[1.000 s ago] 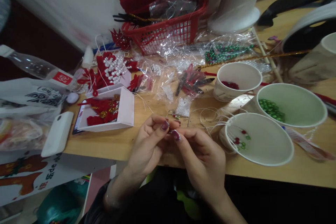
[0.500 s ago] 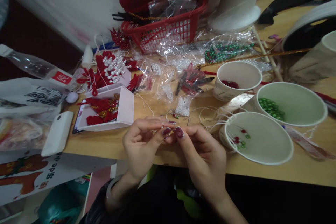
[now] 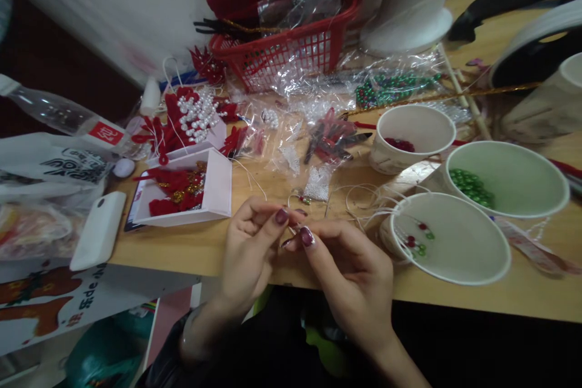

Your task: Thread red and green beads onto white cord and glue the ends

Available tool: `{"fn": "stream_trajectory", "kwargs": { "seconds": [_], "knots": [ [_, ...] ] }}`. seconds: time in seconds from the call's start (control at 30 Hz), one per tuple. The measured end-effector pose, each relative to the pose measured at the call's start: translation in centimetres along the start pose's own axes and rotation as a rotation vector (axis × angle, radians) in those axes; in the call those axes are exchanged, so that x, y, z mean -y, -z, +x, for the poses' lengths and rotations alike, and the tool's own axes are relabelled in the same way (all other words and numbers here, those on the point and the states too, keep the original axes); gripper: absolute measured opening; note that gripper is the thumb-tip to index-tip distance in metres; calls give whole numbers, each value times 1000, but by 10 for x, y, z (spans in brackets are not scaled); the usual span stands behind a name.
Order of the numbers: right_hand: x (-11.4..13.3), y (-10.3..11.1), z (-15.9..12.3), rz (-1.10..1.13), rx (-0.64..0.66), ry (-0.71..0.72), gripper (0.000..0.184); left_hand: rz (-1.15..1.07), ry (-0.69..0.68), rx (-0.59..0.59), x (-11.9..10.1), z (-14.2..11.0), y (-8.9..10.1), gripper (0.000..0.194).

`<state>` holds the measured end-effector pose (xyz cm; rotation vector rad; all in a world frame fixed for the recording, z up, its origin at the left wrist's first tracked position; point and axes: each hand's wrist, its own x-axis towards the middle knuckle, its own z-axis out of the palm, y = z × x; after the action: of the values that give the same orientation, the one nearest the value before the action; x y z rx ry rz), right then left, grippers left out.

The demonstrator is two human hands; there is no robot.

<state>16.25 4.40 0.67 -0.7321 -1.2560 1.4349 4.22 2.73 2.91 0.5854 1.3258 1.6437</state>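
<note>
Lying well to the left of the fingers, a clear bottle with a red label sits farther away than a white rounded case. Closer on that side, a white box holds red fuzzy pieces with gold trim, and pearly white beads rest on red material behind it. The left hand has its thumb and index finger pinching a thin pale thread, which runs in the small space between the two hands; whether a bead is on it is too small to tell. Just beyond the fingertips lies a little beaded piece, with a packet of tiny white beads behind it and a red basket well beyond. The right hand pinches at the thread with thumb and index finger, its other fingers curled underneath. To the right of its fingers stand a near cup with red and green beads on white strings, a far cup of dark red beads, and, farthest right of these, a green-bead cup.
</note>
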Motion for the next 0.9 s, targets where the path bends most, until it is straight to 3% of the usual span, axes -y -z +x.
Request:
{"fn": "stream_trajectory", "kwargs": {
  "seconds": [0.1,0.2,0.53,0.9],
  "knots": [
    [-2,1,0,-47,-7,28,12,-160,216,43,-3,1,-6,27],
    [-3,1,0,-89,-24,38,12,-252,306,68,-3,2,-8,25],
    [-2,1,1,-124,-28,22,11,-263,316,102,-2,0,-6,22],
    [-1,0,0,-21,-20,-56,10,-270,296,172,-4,-2,-4,17]
  ]
}}
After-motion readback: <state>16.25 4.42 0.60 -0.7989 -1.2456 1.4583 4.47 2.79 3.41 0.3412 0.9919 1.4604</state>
